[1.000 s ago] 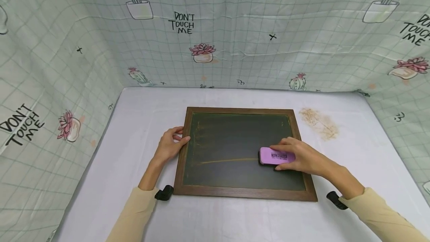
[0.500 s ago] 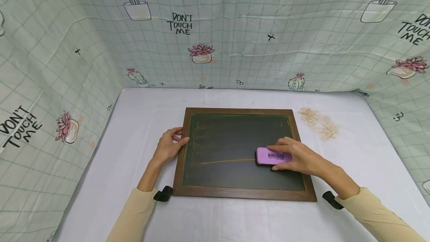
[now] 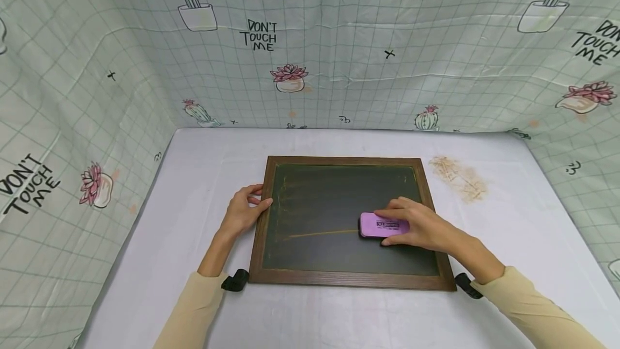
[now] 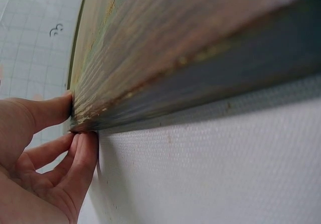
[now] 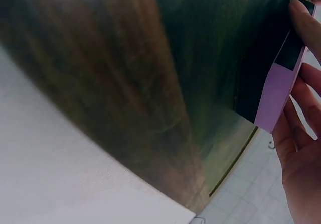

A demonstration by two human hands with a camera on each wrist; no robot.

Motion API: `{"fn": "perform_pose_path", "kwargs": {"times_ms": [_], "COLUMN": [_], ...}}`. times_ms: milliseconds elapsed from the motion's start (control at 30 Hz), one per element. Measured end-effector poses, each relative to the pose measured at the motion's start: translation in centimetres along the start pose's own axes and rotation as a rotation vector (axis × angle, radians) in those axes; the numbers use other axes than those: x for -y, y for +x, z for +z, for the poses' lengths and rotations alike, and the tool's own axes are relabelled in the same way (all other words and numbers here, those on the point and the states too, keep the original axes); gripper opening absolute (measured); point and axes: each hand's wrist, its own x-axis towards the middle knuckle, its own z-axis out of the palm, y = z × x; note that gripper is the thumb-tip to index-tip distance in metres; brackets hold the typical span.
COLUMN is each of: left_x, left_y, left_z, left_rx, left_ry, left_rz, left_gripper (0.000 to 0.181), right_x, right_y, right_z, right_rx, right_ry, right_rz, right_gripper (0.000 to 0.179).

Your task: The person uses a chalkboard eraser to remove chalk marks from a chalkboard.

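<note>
A chalkboard (image 3: 319, 198) in a brown wooden frame lies on the white table. My right hand (image 3: 418, 225) grips a pink and black magnetic eraser (image 3: 380, 225), fingers along its far side and thumb on the near side. The eraser's dark underside is down on the board, right of the middle. From its left end a thin yellow chalk line (image 3: 319, 233) runs leftward. My left hand (image 3: 242, 211) holds the board's left edge; in the left wrist view the thumb (image 4: 52, 111) is on top of the frame and the fingers are at its side and underneath.
Yellowish-brown dust (image 3: 459, 178) is smeared on the white tabletop (image 3: 339, 314) right of the board. Faint yellow marks show along the board's left side. A patterned cloth (image 3: 349, 42) hangs behind and at both sides of the table.
My right hand has slid the eraser leftward along the yellow line, and the visible line is shorter. The left hand stays on the frame.
</note>
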Motion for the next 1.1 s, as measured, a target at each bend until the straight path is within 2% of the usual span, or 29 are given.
{"fn": "perform_pose_path", "kwargs": {"times_ms": [367,1100], "left_x": [0.0,0.0], "left_y": [-0.1,0.0], "left_z": [-0.1,0.2], "left_rx": [-0.002,-0.01], "left_ry": [-0.001,0.003], "left_rz": [0.004,-0.012], "left_gripper": [0.056,0.056], "right_x": [0.4,1.8], "right_y": [1.3,3.7], "right_z": [0.8,2.1], "right_rx": [0.001,0.061], "right_ry": [0.013,0.06], "right_rz": [-0.041,-0.027], "right_gripper": [0.057,0.057]}}
